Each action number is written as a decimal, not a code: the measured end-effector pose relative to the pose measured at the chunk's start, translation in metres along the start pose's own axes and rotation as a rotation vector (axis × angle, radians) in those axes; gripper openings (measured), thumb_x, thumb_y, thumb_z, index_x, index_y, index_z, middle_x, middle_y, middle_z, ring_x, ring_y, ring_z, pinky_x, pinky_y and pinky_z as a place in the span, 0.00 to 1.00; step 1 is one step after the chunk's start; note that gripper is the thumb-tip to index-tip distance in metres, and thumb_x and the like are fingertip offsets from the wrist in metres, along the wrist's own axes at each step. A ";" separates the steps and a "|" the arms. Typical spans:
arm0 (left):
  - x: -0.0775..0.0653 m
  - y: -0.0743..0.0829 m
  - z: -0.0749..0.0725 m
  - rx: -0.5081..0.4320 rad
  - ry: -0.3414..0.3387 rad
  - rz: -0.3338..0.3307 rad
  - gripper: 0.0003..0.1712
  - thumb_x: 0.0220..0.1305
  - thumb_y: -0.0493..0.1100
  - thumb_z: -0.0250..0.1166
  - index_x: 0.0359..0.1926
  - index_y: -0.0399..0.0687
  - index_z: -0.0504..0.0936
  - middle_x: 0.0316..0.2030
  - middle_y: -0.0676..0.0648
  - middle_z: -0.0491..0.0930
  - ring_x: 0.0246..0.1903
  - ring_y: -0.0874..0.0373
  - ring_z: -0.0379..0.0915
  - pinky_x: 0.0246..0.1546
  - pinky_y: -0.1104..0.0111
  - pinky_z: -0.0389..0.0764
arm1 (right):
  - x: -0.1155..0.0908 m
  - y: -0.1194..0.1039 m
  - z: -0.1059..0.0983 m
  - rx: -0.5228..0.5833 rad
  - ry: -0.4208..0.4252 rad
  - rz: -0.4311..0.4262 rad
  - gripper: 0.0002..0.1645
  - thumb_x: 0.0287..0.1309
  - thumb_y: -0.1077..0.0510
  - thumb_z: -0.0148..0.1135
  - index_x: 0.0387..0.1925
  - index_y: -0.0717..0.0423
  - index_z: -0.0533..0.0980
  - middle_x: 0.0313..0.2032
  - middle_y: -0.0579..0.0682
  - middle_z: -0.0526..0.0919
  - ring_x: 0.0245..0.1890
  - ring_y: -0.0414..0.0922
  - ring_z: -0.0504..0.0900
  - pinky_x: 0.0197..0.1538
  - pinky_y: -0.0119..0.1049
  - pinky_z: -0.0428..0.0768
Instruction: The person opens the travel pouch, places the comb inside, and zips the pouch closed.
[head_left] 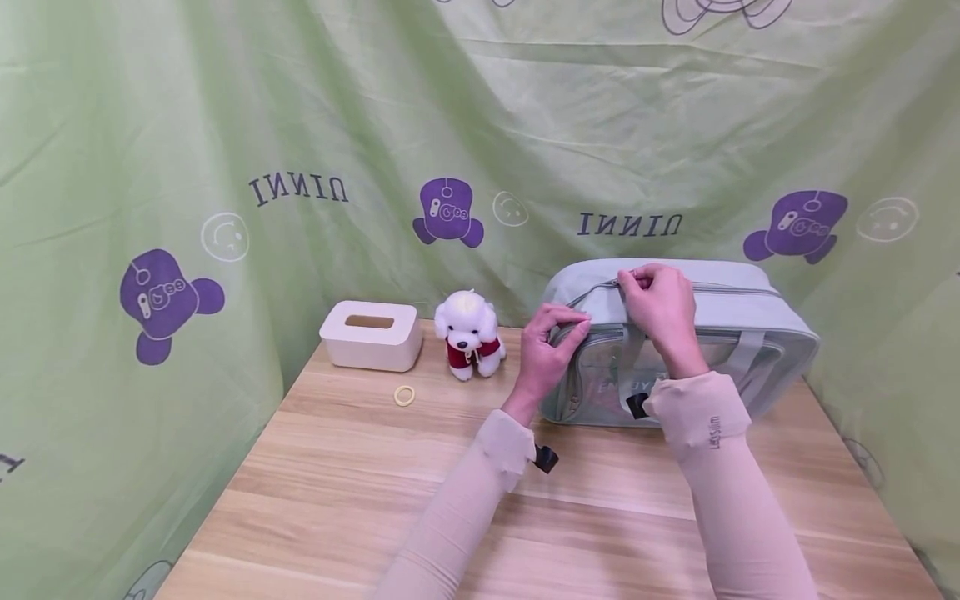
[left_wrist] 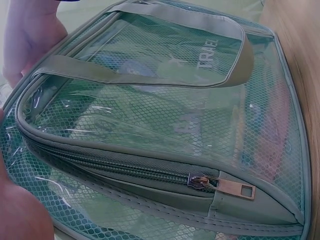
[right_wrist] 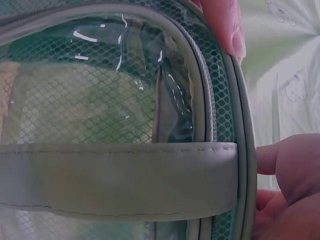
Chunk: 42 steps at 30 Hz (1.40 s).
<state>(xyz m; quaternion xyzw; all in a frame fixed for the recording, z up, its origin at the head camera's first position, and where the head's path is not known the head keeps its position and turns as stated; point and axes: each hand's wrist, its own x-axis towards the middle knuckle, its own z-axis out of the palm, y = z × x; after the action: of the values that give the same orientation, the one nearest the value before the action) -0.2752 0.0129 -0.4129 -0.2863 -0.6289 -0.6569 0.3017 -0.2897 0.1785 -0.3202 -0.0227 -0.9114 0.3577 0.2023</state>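
A pale green travel bag (head_left: 731,275) with clear mesh-patterned panels stands on its base at the right of the table. My left hand (head_left: 546,350) pinches its rim at the upper left corner. Along the top, my right hand (head_left: 663,304) pinches the top zipper at its pull, which the fingers hide. Left of those fingers, the zipper line (head_left: 592,292) looks parted. The front pocket's metal zipper pull (left_wrist: 237,188) hangs free in the left wrist view. A flat carrying strap (right_wrist: 115,180) crosses the front panel in the right wrist view.
A white plush dog (head_left: 467,333) in a red top sits left of the bag. Beside it is a white tissue box (head_left: 371,337), with a pale yellow ring (head_left: 404,396) lying in front. A green printed curtain (head_left: 375,108) hangs close behind the wooden table (head_left: 337,475).
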 end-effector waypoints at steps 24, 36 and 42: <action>0.000 0.002 -0.001 0.017 -0.005 0.011 0.08 0.62 0.28 0.71 0.42 0.31 0.86 0.41 0.36 0.83 0.46 0.45 0.80 0.58 0.66 0.81 | -0.005 0.006 -0.006 0.047 -0.077 -0.027 0.21 0.71 0.47 0.61 0.45 0.61 0.85 0.38 0.58 0.86 0.36 0.47 0.77 0.41 0.37 0.71; 0.000 -0.001 0.000 0.004 -0.003 -0.002 0.08 0.62 0.29 0.71 0.43 0.31 0.86 0.41 0.36 0.83 0.47 0.46 0.80 0.60 0.65 0.80 | -0.009 0.010 -0.011 0.031 -0.108 -0.132 0.18 0.69 0.49 0.63 0.46 0.60 0.87 0.39 0.59 0.89 0.35 0.45 0.79 0.41 0.35 0.73; 0.000 -0.003 0.000 -0.005 0.003 -0.001 0.08 0.62 0.28 0.71 0.43 0.31 0.86 0.41 0.35 0.83 0.47 0.45 0.80 0.60 0.65 0.80 | -0.010 0.012 -0.013 0.025 -0.126 -0.153 0.19 0.69 0.49 0.64 0.47 0.59 0.86 0.39 0.59 0.89 0.38 0.47 0.81 0.42 0.36 0.73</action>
<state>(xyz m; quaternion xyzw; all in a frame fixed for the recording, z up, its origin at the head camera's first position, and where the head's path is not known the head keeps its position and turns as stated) -0.2775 0.0132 -0.4150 -0.2857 -0.6271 -0.6589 0.3016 -0.2765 0.1939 -0.3230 0.0721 -0.9168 0.3533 0.1716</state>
